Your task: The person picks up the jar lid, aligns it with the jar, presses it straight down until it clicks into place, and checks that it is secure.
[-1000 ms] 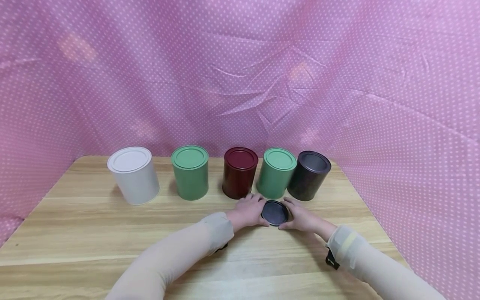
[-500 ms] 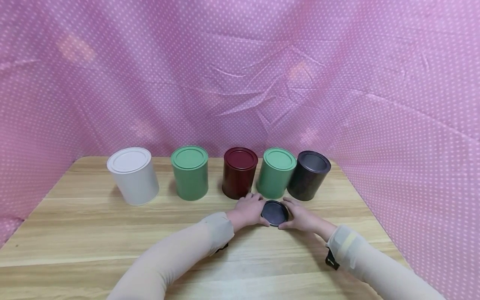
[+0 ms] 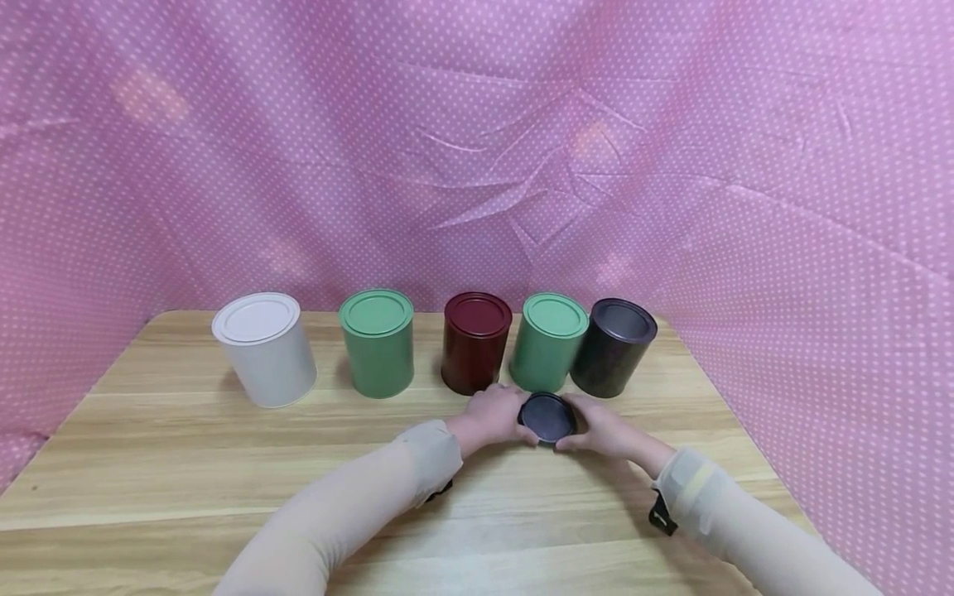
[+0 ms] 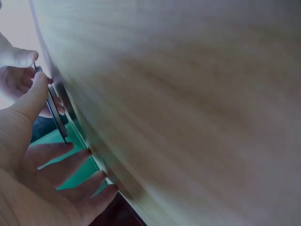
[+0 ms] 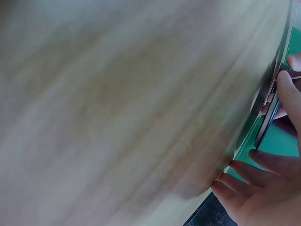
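A round black lid lies between my two hands in the head view. My left hand holds its left edge between thumb and index finger, and my right hand pinches the right edge the same way. Seen edge-on in the left wrist view, the lid is raised slightly off the wood. The right wrist view also shows a gap under the lid, while the lower fingers of the right hand reach down to the tabletop. Just behind the hands stand a dark red can and a green can.
A black can stands close against the green one at the right. Farther left are another green can and a wide white can. All have lids on. Pink dotted cloth surrounds the wooden table at back and sides.
Both hands have raised the black lid slightly off the tabletop, and it sits a little higher in the head view. The cans have stayed in place.
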`<state>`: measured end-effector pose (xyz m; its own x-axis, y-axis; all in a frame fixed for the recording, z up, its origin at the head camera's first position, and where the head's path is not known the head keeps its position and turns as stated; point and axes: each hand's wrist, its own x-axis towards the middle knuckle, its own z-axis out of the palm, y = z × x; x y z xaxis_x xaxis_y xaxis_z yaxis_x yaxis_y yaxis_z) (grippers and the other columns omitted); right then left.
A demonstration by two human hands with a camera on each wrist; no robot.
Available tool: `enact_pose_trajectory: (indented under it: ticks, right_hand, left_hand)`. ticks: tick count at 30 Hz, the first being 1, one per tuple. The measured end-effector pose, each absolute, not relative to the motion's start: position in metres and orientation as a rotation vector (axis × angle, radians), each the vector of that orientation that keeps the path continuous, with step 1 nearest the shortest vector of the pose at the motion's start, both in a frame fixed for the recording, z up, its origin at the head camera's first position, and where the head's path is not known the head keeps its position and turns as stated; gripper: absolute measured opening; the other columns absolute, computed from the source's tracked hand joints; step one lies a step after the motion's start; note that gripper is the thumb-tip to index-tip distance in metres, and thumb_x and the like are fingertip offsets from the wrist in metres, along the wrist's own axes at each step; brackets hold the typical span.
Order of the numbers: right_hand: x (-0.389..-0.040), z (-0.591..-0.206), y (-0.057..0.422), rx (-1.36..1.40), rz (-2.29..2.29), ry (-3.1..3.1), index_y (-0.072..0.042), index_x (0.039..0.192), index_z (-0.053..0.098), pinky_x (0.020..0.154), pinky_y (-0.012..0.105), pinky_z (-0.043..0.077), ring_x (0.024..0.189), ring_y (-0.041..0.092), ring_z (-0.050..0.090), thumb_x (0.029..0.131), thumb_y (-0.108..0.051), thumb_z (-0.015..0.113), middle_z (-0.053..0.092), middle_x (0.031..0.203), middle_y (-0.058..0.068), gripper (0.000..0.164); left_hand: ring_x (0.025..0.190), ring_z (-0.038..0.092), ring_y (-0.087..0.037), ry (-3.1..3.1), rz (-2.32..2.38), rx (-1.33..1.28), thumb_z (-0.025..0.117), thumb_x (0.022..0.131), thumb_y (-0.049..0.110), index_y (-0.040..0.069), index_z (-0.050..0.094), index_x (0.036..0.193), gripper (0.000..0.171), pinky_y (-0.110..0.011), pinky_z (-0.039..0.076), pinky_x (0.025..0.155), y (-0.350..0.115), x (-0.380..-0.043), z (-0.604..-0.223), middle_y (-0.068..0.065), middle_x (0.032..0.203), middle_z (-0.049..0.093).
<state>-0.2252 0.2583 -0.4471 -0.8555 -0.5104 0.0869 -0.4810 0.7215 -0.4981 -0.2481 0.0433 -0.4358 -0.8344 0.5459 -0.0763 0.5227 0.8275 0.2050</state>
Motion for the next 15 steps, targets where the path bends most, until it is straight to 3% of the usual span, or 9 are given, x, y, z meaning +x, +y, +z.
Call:
enact_pose_trajectory:
  ticks: [15]
  right_hand:
    - [-0.2222, -0.4462, 0.2642, -0.723, -0.962, 2.894, 0.008, 0.134, 0.048, 0.102, 0.055, 0.042, 0.122, 0.039, 0.053, 0.077, -0.019, 0.082, 0.056, 0.132, 0.025, 0.073]
  left_hand:
    - [0.119, 0.059, -0.02, 2.841, 0.432, 0.873, 0.071, 0.078, 0.059, 0.019, 0.048, 0.144, 0.081, -0.036, 0.053, 0.093, 0.0399, -0.2556, -0.4329, -0.003, 0.136, 0.06]
